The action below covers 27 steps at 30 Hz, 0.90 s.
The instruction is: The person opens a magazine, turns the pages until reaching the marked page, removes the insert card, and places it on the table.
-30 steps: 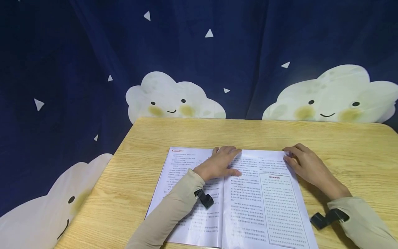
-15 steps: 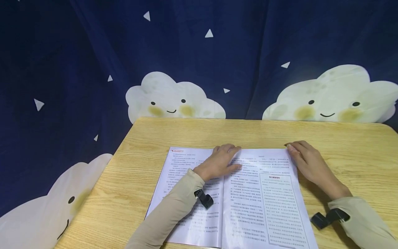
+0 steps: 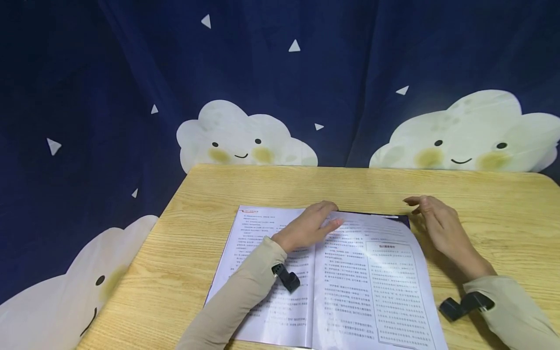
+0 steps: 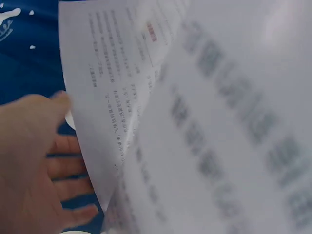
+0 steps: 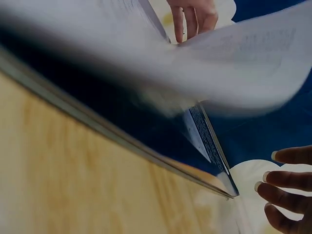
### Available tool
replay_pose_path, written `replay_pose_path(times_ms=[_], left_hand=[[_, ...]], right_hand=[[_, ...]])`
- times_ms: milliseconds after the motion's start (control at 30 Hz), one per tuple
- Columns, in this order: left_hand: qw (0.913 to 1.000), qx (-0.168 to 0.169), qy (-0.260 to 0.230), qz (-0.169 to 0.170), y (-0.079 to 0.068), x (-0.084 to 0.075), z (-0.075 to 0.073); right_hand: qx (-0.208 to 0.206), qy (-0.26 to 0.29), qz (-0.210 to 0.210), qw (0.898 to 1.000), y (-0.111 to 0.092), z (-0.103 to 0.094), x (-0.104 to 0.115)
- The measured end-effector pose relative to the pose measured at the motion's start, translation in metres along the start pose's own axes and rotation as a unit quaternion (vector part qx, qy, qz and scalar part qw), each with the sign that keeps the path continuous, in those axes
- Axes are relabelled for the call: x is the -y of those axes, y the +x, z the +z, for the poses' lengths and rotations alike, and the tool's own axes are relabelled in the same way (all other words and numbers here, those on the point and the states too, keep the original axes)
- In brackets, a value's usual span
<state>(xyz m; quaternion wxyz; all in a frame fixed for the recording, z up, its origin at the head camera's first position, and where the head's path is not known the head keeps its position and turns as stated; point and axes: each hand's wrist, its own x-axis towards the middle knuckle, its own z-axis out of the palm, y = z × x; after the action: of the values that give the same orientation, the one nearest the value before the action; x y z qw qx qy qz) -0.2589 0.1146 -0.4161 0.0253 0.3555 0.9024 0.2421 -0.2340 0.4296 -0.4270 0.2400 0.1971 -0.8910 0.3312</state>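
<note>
An open magazine (image 3: 341, 287) with pages of dense print lies on the table. Its right-hand page (image 3: 389, 262) is lifted and curved, and a dark page (image 3: 402, 220) shows below its top edge. My left hand (image 3: 306, 227) lies over the top of the magazine near the fold, thumb spread. In the left wrist view, the left hand's fingers (image 4: 68, 187) extend beside the edge of a raised page (image 4: 105, 97). My right hand (image 3: 444, 228) hovers just off the top right corner, fingers loosely bent and holding nothing; in the right wrist view its fingers (image 5: 287, 187) are apart from the paper.
The magazine is on a pale wooden table (image 3: 210, 189). Behind the table hangs a dark blue curtain (image 3: 262, 63) printed with white clouds and triangles. Each sleeved wrist wears a black strap, one on the left wrist (image 3: 286, 278) and one on the right (image 3: 465, 305).
The right-hand page has risen and curled at its top, uncovering the dark page. My right hand has come away from the corner, and my left thumb has moved up slightly.
</note>
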Motion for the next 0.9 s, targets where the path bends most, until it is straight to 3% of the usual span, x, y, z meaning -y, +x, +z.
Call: replay_pose_path(times_ms=[100,200,300,500,733,900], left_hand=[[0.9982,-0.006,-0.056,0.022,0.0016,0.0,-0.0011],[0.9959,-0.015,-0.075,0.048,0.0028,0.0,-0.0025],[0.9953,-0.008,-0.077,0.059,0.0031,-0.0004,-0.0046],[0.9971,0.025,-0.051,0.051,0.0013,-0.0013,-0.0071],[0.9958,0.057,-0.003,0.072,-0.0008,0.0011,-0.0073],[0.9939,0.064,0.013,0.088,-0.0022,0.0028,-0.0065]], right_hand=[[0.014,0.007,-0.004,1.0,-0.0006,-0.0007,-0.0021],[0.042,0.01,0.0,0.999,-0.001,-0.001,-0.0036],[0.077,0.008,0.018,0.997,-0.0009,-0.0008,-0.0032],[0.134,0.006,0.067,0.989,0.001,0.0007,-0.0013],[0.143,-0.06,0.012,0.988,0.0035,0.0031,-0.0018],[0.139,-0.067,-0.008,0.988,0.0021,0.0034,-0.0013]])
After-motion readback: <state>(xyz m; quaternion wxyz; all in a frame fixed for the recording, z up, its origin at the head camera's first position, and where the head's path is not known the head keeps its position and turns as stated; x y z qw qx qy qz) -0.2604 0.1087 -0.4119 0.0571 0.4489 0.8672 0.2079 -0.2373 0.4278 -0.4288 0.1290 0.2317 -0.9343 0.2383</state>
